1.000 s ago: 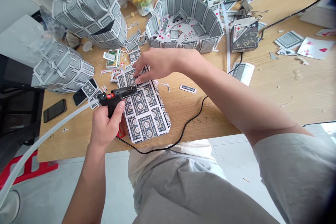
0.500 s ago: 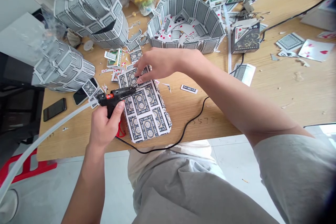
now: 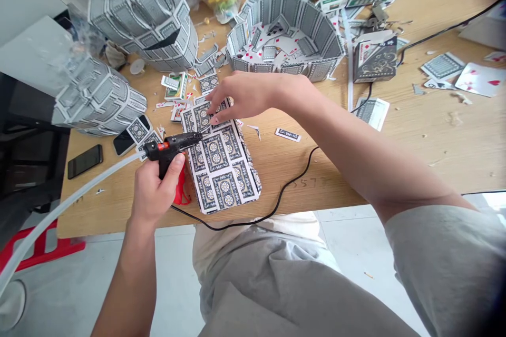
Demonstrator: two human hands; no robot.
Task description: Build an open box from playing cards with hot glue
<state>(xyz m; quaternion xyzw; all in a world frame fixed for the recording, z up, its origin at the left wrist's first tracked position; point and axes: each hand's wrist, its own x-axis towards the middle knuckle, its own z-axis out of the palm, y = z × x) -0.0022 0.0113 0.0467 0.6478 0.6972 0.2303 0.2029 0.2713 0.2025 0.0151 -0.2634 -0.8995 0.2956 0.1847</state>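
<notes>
My left hand (image 3: 156, 187) is closed around a black glue gun (image 3: 172, 148) with an orange part on top. A long, whitish glue stick (image 3: 83, 189) trails from its back. The nozzle points right, over a block covered in blue-patterned playing cards (image 3: 227, 189), which lies flat near the table's front edge. My right hand (image 3: 237, 96) reaches across to the block's far end. Its thumb and fingertips rest on a card (image 3: 201, 115) there, spread a little apart. Beside the block, partly under the gun, a red handle (image 3: 181, 189) shows.
Behind stands an open card-walled basket (image 3: 284, 60) with loose cards inside. Two lidded card containers (image 3: 138, 16) (image 3: 98, 97) stand at left, near two phones (image 3: 85, 161). The black cord (image 3: 282, 189) loops along the front edge. Card boxes (image 3: 375, 58) and scraps lie right.
The glue gun has drawn back slightly to the left, away from my right fingers. More of the red handle shows. My right hand stays at the block's far end.
</notes>
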